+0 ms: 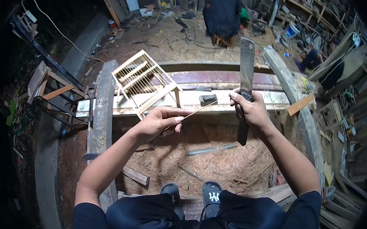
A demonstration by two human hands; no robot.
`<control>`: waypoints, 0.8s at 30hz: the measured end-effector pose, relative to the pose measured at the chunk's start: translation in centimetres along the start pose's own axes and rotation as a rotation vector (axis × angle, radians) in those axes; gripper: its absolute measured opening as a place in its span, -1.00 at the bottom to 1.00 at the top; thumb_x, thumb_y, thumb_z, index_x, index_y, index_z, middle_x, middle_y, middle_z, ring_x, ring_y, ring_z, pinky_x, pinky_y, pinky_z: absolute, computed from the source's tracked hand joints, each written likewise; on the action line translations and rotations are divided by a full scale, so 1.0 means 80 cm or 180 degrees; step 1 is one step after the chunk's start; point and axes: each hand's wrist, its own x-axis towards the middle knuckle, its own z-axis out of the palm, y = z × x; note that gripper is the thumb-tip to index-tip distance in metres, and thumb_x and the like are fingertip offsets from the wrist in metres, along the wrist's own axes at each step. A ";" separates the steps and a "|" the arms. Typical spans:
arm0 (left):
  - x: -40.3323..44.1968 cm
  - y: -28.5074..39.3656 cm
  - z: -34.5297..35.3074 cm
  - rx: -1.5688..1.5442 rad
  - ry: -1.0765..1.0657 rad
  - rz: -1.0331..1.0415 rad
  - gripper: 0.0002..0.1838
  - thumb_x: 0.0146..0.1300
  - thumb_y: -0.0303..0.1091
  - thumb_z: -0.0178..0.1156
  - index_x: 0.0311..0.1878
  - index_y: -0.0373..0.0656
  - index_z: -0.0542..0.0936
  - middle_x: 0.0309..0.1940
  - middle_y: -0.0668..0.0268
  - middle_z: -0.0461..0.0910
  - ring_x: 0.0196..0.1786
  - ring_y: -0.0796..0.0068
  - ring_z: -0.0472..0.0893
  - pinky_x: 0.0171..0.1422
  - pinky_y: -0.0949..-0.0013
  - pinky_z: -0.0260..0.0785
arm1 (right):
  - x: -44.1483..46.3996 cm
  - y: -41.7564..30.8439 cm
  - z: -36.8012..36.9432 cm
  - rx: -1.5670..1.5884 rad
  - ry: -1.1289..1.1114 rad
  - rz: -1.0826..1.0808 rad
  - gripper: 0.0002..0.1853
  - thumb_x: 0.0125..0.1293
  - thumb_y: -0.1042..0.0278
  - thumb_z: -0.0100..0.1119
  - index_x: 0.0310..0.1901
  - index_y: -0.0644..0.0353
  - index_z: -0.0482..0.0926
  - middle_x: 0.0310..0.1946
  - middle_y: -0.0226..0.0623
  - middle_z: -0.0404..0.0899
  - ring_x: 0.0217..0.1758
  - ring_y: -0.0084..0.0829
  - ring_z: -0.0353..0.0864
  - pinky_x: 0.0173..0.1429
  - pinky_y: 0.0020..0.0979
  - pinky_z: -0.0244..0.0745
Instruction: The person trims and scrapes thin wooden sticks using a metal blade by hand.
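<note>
My left hand (159, 122) is closed, pinching one end of a thin pale stick (205, 107) between thumb and fingers. The stick slants up to the right, and its far end meets the fingertips of my right hand (253, 109). That hand is wrapped round a broad-bladed knife (246, 68), held upright with its blade pointing away from me and its dark lower end below my fist. Beyond my left hand, a small wooden cage-like frame (145, 83) with thin bars rests tilted on the bench. A small dark block (208, 100) lies between the two hands on the pale plank.
The plank bench (189, 98) spans between two thick side beams (102, 108). Sawdust and shavings (214, 164) cover the ground by my sandals (212, 198). Further off, a person in dark clothing (221, 14) is bent over. Wood scraps are piled on the right.
</note>
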 end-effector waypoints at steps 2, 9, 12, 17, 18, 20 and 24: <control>0.002 -0.025 0.010 -0.0416 -0.0134 -0.0083 -0.57 0.45 -0.38 0.12 0.35 -0.16 0.48 -0.45 0.45 0.56 -0.59 0.81 0.31 -0.54 0.67 0.14 | -0.001 0.025 -0.003 0.0135 0.0139 0.0056 -0.85 0.39 0.32 0.25 -0.18 0.23 0.61 -0.49 -0.51 0.58 -0.62 -0.77 0.34 -0.55 -0.62 0.22; -0.015 -0.091 0.038 -0.0836 0.0007 -0.0346 -0.57 0.44 -0.43 0.12 0.34 -0.20 0.47 -0.47 0.45 0.54 -0.59 0.81 0.31 -0.56 0.67 0.10 | -0.010 0.083 0.003 0.0265 0.0626 0.0319 -0.85 0.39 0.31 0.25 -0.20 0.23 0.62 -0.50 -0.46 0.55 -0.67 -0.70 0.31 -0.58 -0.55 0.24; -0.012 -0.117 0.049 -0.1258 0.0183 -0.0318 -0.57 0.44 -0.45 0.11 0.35 -0.23 0.46 -0.46 0.45 0.53 -0.60 0.81 0.29 -0.56 0.67 0.07 | -0.018 0.086 0.010 0.0035 0.0597 0.0570 -0.78 0.43 0.24 0.21 -0.17 0.25 0.63 -0.52 -0.50 0.52 -0.68 -0.73 0.28 -0.57 -0.59 0.20; -0.008 -0.135 0.078 -0.1770 0.0292 -0.0378 -0.55 0.44 -0.46 0.08 0.37 -0.24 0.42 -0.43 0.39 0.54 -0.62 0.78 0.26 -0.56 0.66 0.06 | -0.055 0.103 0.024 -0.0058 0.0098 0.0352 -0.52 0.52 -0.04 0.02 0.12 0.27 0.53 -0.49 -0.48 0.47 -0.60 -0.77 0.31 -0.55 -0.67 0.16; -0.005 -0.138 0.084 -0.1902 0.0333 -0.0343 -0.55 0.44 -0.46 0.08 0.37 -0.25 0.41 -0.42 0.38 0.54 -0.63 0.78 0.26 -0.56 0.66 0.06 | -0.063 0.107 0.025 -0.0032 0.0012 0.0260 -0.48 0.54 -0.07 -0.04 0.20 0.26 0.45 -0.47 -0.45 0.48 -0.60 -0.76 0.31 -0.54 -0.67 0.17; 0.002 -0.143 0.094 -0.1968 0.0311 -0.0347 -0.55 0.44 -0.46 0.08 0.38 -0.23 0.41 -0.42 0.37 0.55 -0.63 0.77 0.25 -0.56 0.65 0.07 | -0.075 0.115 0.032 -0.0102 -0.0096 0.0120 -0.40 0.57 -0.14 -0.19 0.34 0.22 0.21 -0.46 -0.39 0.47 -0.61 -0.73 0.29 -0.52 -0.65 0.19; 0.017 -0.149 0.113 -0.2218 0.0418 -0.0352 -0.53 0.44 -0.43 0.10 0.39 -0.19 0.39 -0.40 0.33 0.56 -0.66 0.76 0.25 -0.55 0.63 0.08 | -0.095 0.151 0.036 -0.0856 0.0111 -0.0101 -0.54 0.57 0.09 -0.06 0.28 0.23 0.20 -0.36 -0.19 0.61 -0.32 -0.54 0.52 -0.22 -0.46 0.41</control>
